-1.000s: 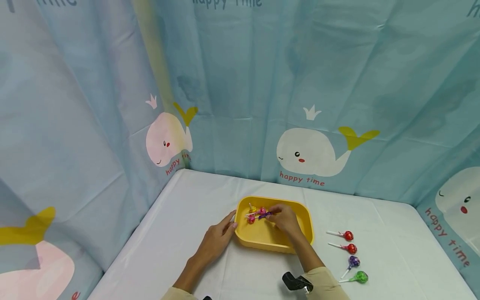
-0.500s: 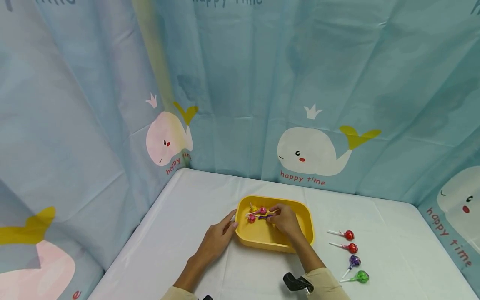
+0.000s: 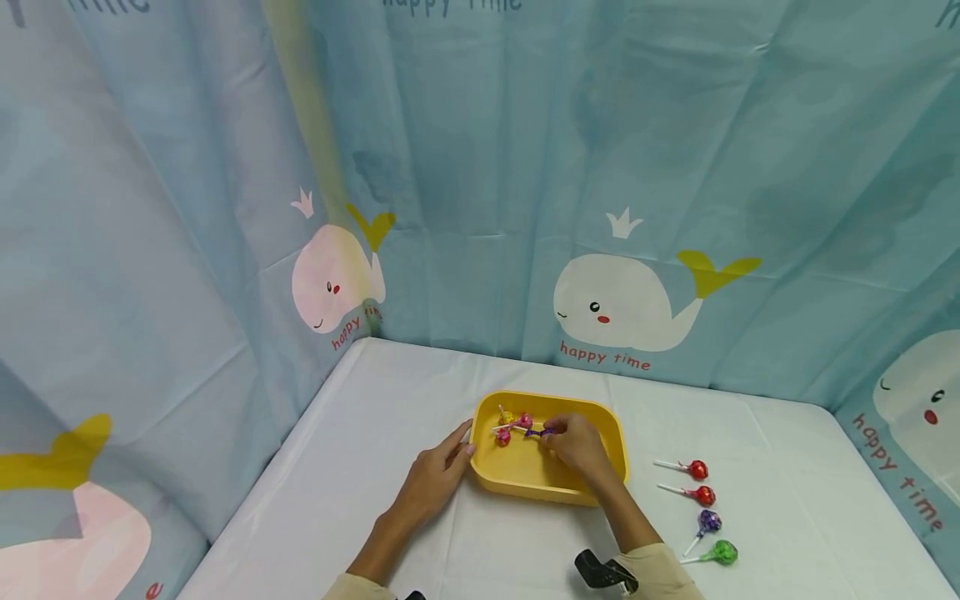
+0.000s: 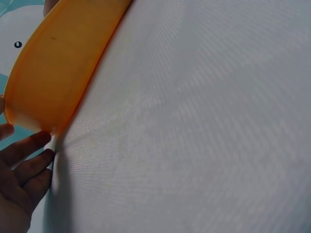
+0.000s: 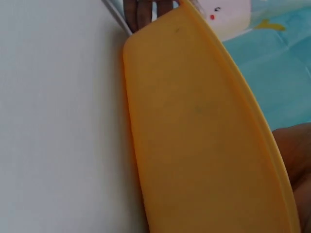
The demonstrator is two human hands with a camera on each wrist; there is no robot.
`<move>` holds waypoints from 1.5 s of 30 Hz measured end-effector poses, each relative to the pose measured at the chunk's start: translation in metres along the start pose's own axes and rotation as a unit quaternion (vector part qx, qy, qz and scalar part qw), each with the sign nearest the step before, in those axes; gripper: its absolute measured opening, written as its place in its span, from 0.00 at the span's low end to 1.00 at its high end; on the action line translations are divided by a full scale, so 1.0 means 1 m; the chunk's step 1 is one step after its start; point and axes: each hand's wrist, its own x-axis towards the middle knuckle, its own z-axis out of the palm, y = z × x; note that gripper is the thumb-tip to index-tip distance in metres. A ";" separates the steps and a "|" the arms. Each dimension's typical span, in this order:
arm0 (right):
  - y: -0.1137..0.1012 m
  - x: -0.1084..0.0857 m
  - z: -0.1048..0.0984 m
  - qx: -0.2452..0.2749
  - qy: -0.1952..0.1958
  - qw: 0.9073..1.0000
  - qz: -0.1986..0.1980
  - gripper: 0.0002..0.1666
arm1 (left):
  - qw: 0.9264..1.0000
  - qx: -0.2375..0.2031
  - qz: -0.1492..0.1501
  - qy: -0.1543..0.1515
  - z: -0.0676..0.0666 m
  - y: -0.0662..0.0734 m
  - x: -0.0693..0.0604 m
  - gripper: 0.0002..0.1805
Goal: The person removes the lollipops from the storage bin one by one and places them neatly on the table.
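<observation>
A yellow tray [image 3: 517, 473] stands on the white-covered table. My left hand [image 3: 433, 477] rests against the tray's left end; in the left wrist view its fingers [image 4: 30, 167] are fairly straight and touch the end wall. Inside the tray my right hand [image 3: 579, 446] pinches a purple lollipop [image 3: 537, 433], whose stick points left. Two pink lollipops [image 3: 503, 437] and a yellow lollipop [image 3: 507, 417] lie at the tray's left end. In the right wrist view the tray wall [image 5: 199, 126] hides most of the right hand [image 5: 299, 160].
On the table right of the tray lie two red lollipops [image 3: 703, 496], another purple lollipop [image 3: 708, 522] and a green lollipop [image 3: 723, 552], roughly in a column. A blue curtain [image 3: 465, 283] with whale prints hangs behind the table and at both sides.
My right hand has shifted slightly to the right inside the tray, with the purple lollipop between its fingers. The left hand and the tray have stayed in place.
</observation>
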 end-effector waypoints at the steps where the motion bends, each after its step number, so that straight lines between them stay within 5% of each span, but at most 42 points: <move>1: 0.001 -0.001 -0.001 -0.002 0.000 1.000 -0.003 0.08 | 1.000 0.001 0.001 0.001 0.000 0.000 0.000 0.33; 20: 0.010 -0.022 -0.028 0.066 0.036 0.997 -0.033 0.11 | 1.000 -0.006 0.003 0.002 0.000 0.002 -0.001 0.31; 45: 0.020 -0.053 -0.066 0.055 0.065 0.996 -0.036 0.18 | 1.000 0.000 0.000 0.004 0.000 0.001 -0.001 0.32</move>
